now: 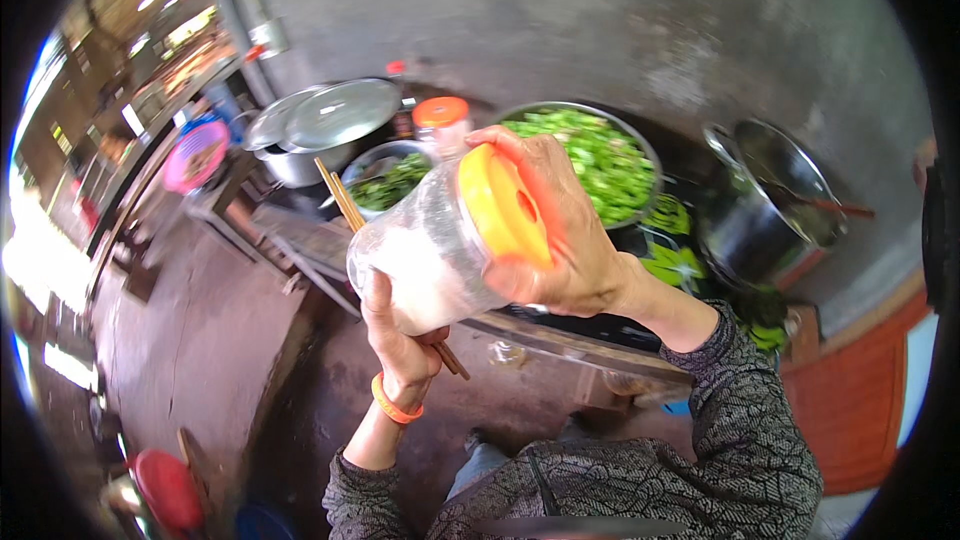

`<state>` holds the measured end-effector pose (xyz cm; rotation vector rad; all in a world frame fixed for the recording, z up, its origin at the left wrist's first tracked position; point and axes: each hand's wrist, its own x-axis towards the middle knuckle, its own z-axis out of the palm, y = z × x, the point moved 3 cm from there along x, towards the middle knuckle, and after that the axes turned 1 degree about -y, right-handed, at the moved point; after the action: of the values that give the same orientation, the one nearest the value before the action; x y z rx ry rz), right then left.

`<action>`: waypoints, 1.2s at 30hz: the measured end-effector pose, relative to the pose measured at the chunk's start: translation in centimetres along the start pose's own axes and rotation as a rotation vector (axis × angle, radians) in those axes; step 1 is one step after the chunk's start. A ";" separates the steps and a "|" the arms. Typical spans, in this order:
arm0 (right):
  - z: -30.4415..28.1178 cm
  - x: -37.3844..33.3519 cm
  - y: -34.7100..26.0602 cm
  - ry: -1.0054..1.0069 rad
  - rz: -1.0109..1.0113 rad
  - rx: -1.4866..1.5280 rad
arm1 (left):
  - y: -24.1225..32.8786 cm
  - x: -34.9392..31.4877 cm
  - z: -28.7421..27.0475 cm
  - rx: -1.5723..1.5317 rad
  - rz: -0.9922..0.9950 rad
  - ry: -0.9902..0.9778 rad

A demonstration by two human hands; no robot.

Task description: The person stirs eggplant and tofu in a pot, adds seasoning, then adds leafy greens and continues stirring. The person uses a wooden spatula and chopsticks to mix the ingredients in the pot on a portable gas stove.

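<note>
A clear plastic jar (415,245) with white, powdery-looking contents is tilted sideways in front of me. My left hand (398,348) is closed around its lower part, and a pair of long wooden chopsticks (339,194) passes behind the jar, its lower ends emerging by that hand. My right hand (575,230) grips the jar's orange lid (502,205), which is on the jar's mouth. Beyond the hands, a wide pan (655,165) holds chopped green vegetables (590,155). To its left, a bowl (425,148) contains leafy greens (392,183).
A second orange-lidded jar (442,118) stands behind the bowl. Farther left is a pot with a metal lid (342,112), then a pink basket (197,156). A tall steel pot (750,230) with a wooden-handled utensil (825,204) stands at right, near the grey wall (560,20).
</note>
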<state>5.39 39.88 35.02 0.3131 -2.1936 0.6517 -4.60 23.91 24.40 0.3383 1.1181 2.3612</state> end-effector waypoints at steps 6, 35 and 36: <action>-17.1 -9.6 0.8 -0.106 -0.146 -0.361 | -9.9 -1.7 14.1 -0.114 -0.475 -0.411; -27.4 -13.1 -1.7 -0.722 0.007 -0.484 | -21.3 -2.3 21.5 -0.119 -0.388 -0.711; -27.0 -13.3 -1.5 -0.855 0.009 -0.521 | -20.8 -2.3 21.8 -0.190 -0.409 -0.726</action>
<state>31.83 53.56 39.91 0.3389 -3.0641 -0.1229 13.46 48.04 22.01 0.7412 0.5432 1.7320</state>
